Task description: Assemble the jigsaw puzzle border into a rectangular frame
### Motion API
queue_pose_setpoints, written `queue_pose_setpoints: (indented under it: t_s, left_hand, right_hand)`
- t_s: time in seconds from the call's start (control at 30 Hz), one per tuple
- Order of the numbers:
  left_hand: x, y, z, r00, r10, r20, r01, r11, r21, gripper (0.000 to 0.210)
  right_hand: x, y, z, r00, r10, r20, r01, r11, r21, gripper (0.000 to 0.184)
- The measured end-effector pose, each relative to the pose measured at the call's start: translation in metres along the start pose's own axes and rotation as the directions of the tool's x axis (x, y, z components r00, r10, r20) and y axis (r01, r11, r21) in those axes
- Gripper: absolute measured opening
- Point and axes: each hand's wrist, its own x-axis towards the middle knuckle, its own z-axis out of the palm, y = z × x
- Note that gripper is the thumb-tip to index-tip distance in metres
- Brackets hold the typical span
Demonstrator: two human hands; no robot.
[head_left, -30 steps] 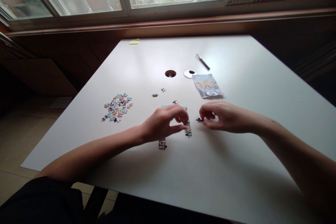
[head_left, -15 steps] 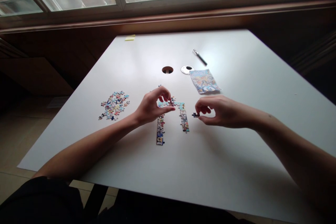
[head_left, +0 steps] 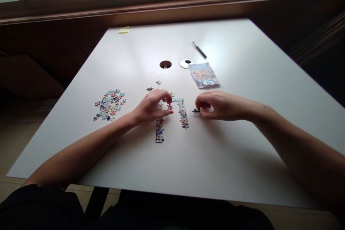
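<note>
My left hand (head_left: 151,107) is closed in a pinch, with a small pinkish jigsaw piece (head_left: 170,106) between thumb and fingertips. It hovers over the partly joined jigsaw border (head_left: 159,129), hiding some of the border's upper left. The right-hand strip (head_left: 184,116) of that border lies between my two hands. My right hand (head_left: 218,105) pinches a dark blue jigsaw piece (head_left: 196,111) low over the table, just right of the strip. Behind my left hand lie a few loose pieces (head_left: 158,82).
A heap of loose jigsaw pieces (head_left: 110,104) lies on the left of the white table (head_left: 134,172). Farther back are a printed picture sheet (head_left: 205,74), a pen (head_left: 199,49), a round cable hole (head_left: 165,64), its cover (head_left: 185,64) and a yellow sticky note (head_left: 124,30).
The camera view has shifted, moving the table up and left in the picture. My left hand has come slightly nearer to me, uncovering loose pieces behind it. Both hands keep their pieces.
</note>
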Motion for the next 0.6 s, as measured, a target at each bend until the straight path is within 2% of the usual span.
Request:
queue_pose_setpoints:
  t_s: [0.13,0.23,0.33,0.47,0.6]
  left_hand:
    - [0.001,-0.001,0.001,0.997,0.044,0.068,-0.047,0.998,0.041,0.02]
    - [-0.001,-0.001,0.002,0.992,0.015,0.124,-0.025,0.996,0.084,0.017]
    - [-0.003,0.001,0.002,0.986,-0.019,0.166,-0.001,0.993,0.122,0.013]
    - [-0.004,0.003,0.002,0.985,-0.028,0.173,0.004,0.991,0.137,0.009]
    - [-0.003,0.005,0.002,0.985,-0.032,0.172,0.008,0.99,0.139,0.008]
  right_hand:
    - [-0.003,-0.009,0.0,0.996,-0.062,0.067,0.06,0.998,0.03,0.01]
    - [-0.004,-0.022,0.005,0.987,-0.117,0.114,0.111,0.992,0.054,0.004]
    - [-0.002,-0.035,0.013,0.977,-0.158,0.147,0.15,0.987,0.062,0.006]
    - [0.0,-0.043,0.019,0.972,-0.187,0.14,0.182,0.982,0.05,0.01]
    - [0.0,-0.043,0.021,0.971,-0.203,0.128,0.198,0.979,0.055,0.005]
